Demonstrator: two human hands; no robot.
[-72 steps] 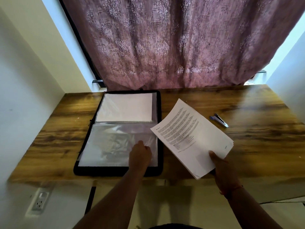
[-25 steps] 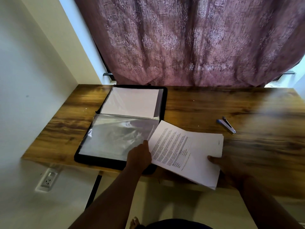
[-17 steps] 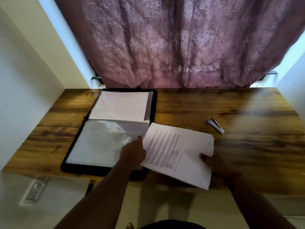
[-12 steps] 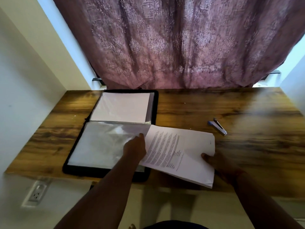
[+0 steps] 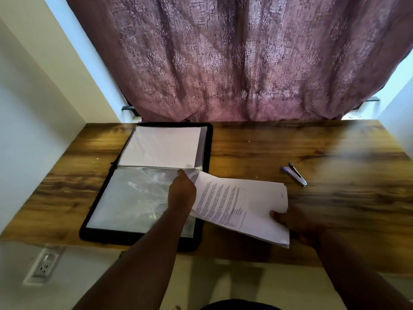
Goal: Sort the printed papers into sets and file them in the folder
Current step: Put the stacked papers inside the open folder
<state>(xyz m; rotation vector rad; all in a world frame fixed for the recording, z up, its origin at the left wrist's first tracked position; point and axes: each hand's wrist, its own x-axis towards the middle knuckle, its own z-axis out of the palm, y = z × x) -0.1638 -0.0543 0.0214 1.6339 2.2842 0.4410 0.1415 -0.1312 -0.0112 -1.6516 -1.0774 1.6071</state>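
Note:
A black zip folder point(image 5: 206, 151) lies open on the wooden desk, with white paper point(image 5: 161, 146) in its far half and a clear plastic sleeve point(image 5: 129, 198) in its near half. My left hand point(image 5: 181, 193) holds the sleeve's right edge near the spine. My right hand point(image 5: 292, 222) grips the near right corner of a stack of printed papers point(image 5: 241, 204). The stack's left edge lies at the sleeve's opening, beside my left hand. Whether the stack's edge is inside the sleeve cannot be told.
A blue and silver stapler point(image 5: 293, 174) lies on the desk point(image 5: 335, 198) to the right of the papers. A mauve patterned curtain point(image 5: 234, 63) hangs behind the desk. White walls close in left and right, and a wall socket point(image 5: 43, 267) sits below the desk's left edge.
My right hand has lowered and turned the stack leftward until its left edge reaches the sleeve opening. My left hand has slid up the sleeve's right edge toward the spine.

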